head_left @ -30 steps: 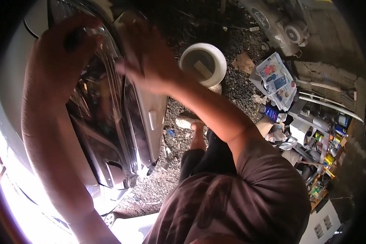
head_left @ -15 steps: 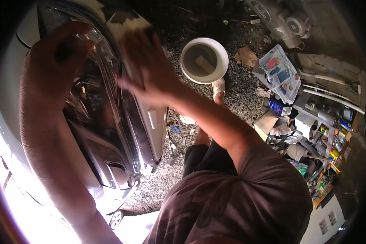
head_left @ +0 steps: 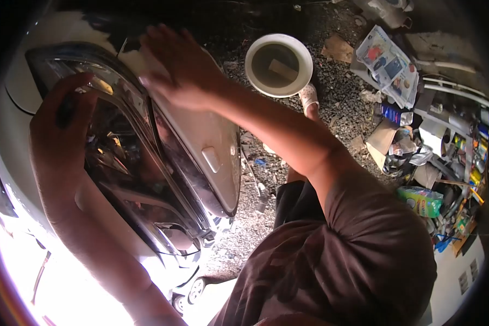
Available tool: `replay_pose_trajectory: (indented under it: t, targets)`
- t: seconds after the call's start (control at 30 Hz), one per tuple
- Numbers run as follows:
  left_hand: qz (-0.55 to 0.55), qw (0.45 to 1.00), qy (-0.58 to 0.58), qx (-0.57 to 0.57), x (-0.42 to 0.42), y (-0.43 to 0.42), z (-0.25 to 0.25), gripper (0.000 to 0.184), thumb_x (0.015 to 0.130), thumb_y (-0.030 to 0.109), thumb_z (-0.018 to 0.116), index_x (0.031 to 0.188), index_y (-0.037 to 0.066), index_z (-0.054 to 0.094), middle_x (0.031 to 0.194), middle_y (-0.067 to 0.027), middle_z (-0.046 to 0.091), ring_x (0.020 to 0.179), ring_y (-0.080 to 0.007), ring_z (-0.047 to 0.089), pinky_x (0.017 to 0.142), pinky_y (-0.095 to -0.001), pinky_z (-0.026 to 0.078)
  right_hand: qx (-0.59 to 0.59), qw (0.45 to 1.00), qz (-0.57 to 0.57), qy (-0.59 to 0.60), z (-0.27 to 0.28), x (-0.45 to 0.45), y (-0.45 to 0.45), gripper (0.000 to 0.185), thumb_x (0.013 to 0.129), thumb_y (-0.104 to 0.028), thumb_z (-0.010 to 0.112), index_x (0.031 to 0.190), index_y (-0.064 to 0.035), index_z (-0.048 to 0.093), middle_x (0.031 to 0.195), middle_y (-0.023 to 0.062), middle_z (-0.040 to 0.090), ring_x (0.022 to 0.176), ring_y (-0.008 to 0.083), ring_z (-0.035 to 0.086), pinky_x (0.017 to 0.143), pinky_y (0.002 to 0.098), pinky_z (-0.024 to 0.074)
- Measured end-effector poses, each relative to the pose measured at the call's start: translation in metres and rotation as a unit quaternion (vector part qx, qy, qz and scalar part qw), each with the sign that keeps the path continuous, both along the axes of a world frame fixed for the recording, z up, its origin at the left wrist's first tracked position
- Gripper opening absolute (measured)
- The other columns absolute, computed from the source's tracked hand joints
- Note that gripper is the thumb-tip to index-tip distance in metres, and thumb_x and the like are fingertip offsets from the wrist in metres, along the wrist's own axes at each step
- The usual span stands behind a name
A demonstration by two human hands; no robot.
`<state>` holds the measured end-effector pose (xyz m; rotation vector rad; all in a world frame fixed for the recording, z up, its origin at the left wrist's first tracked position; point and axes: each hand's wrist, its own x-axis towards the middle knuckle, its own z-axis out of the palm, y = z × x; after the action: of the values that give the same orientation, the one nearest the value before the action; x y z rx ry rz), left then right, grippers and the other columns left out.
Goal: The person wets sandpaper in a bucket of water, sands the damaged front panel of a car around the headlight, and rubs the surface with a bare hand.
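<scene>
A pale car door point(head_left: 195, 138) with a handle point(head_left: 211, 159) fills the left side of the view, beside a dark side window point(head_left: 127, 157). My right hand point(head_left: 176, 70) lies on the upper part of the door panel, its fingers stretched out. Whether anything thin lies under that palm is hidden. Near the window frame point(head_left: 81, 49), my left hand point(head_left: 65, 103) rests against the car with loosely bent fingers apart and no object visible in it.
A white bucket point(head_left: 280, 65) of murky liquid, with a pale rectangular block point(head_left: 283, 70) in it, stands on the gravel point(head_left: 337, 108) by my foot. Newspaper point(head_left: 388, 65) lies farther right, above a cluttered heap of cans, tools and a green packet point(head_left: 421, 201).
The view has shifted, so the bucket and clutter sit farther right. My right hand has slid along the door panel; my left hand stays by the window.
</scene>
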<state>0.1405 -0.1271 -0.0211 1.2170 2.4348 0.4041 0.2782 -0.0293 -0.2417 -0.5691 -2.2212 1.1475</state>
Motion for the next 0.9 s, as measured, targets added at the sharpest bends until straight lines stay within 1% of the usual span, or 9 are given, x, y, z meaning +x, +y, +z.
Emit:
replay_pose_trajectory:
  t: [0.1,0.27,0.47,0.53,0.6,0.67,0.77,0.83,0.9]
  targets:
    - [-0.003,0.999,0.046,-0.012,0.005,0.003,0.001,0.027,0.101,0.014,0.075,0.128,0.012,0.076,0.081,0.006,0.057,0.073,-0.0049,0.048,0.068,-0.0233,0.04,0.016,1.0,-0.015,-0.015,-0.008,0.013,-0.013,0.093,0.104,-0.057,0.059,0.169,0.0004,0.024,0.175,0.0276,0.019,0.164,0.0429,0.014,0.135,0.0553,0.0092]
    - [-0.009,0.998,0.045,-0.03,0.008,0.005,0.007,0.027,0.102,0.014,0.074,0.129,0.011,0.076,0.084,0.0054,0.058,0.076,-0.0052,0.05,0.07,-0.0233,0.041,-0.025,0.996,0.054,-0.07,-0.008,0.109,-0.11,0.092,0.106,-0.054,0.056,0.171,-0.0005,0.018,0.176,0.028,0.017,0.165,0.0408,0.011,0.135,0.0553,0.0088]
    - [-0.009,0.999,0.042,-0.026,0.007,0.007,0.007,0.027,0.102,0.014,0.074,0.129,0.012,0.076,0.087,0.0051,0.06,0.08,-0.0058,0.052,0.075,-0.0239,0.044,-0.028,0.999,-0.045,0.001,-0.01,-0.002,0.004,0.089,0.107,-0.055,0.054,0.17,-0.0009,0.021,0.175,0.0257,0.023,0.165,0.0375,0.017,0.135,0.0538,0.0125]
    - [-0.004,0.999,0.039,-0.031,0.013,0.009,0.008,0.027,0.102,0.014,0.074,0.128,0.012,0.076,0.087,0.0053,0.06,0.08,-0.0058,0.053,0.075,-0.0241,0.045,-0.031,0.999,-0.037,0.002,-0.015,0.012,-0.009,0.093,0.106,-0.058,0.054,0.17,0.0001,0.02,0.175,0.0271,0.02,0.165,0.0402,0.016,0.135,0.0535,0.0117]
    - [0.018,0.996,0.076,-0.035,0.021,0.012,0.009,0.026,0.102,0.014,0.074,0.128,0.012,0.076,0.089,0.0053,0.062,0.08,-0.0057,0.053,0.076,-0.0242,0.046,0.022,0.997,-0.014,-0.072,-0.019,0.068,-0.059,0.098,0.104,-0.06,0.057,0.17,0.0008,0.018,0.176,0.0288,0.015,0.165,0.043,0.012,0.135,0.0536,0.0117]
    - [0.008,0.998,0.057,-0.033,0.011,0.009,0.007,0.026,0.102,0.014,0.074,0.128,0.011,0.076,0.089,0.0054,0.062,0.08,-0.0057,0.053,0.076,-0.0239,0.046,-0.049,0.996,0.032,-0.061,-0.018,0.114,-0.105,0.093,0.107,-0.056,0.055,0.171,-0.0006,0.015,0.177,0.0277,0.011,0.165,0.0406,0.012,0.135,0.0531,0.0104]
    - [-0.003,0.999,0.037,-0.031,0.004,0.005,0.007,0.026,0.102,0.014,0.074,0.128,0.011,0.076,0.088,0.0054,0.062,0.08,-0.0055,0.053,0.075,-0.0233,0.046,-0.055,0.998,0.015,-0.029,-0.02,0.101,-0.093,0.092,0.107,-0.056,0.055,0.17,0.0002,0.019,0.176,0.0271,0.015,0.165,0.0398,0.012,0.135,0.0525,0.0104]
    - [-0.013,0.999,0.033,-0.025,0.004,0.007,0.003,0.026,0.102,0.014,0.075,0.128,0.012,0.076,0.086,0.0053,0.061,0.079,-0.0054,0.053,0.075,-0.023,0.046,-0.011,0.999,-0.031,-0.009,-0.016,0.05,-0.044,0.09,0.107,-0.055,0.057,0.169,0.0005,0.024,0.176,0.0261,0.02,0.165,0.039,0.014,0.135,0.0525,0.0116]
    - [-0.004,0.999,0.033,-0.009,0.003,0.006,0.002,0.027,0.102,0.014,0.075,0.129,0.012,0.076,0.086,0.0049,0.061,0.08,-0.0053,0.054,0.075,-0.0226,0.046,-0.056,0.996,-0.04,0.05,-0.016,0.003,0.0,0.087,0.106,-0.054,0.06,0.167,0.0004,0.029,0.175,0.0252,0.023,0.165,0.0384,0.016,0.135,0.0525,0.0127]
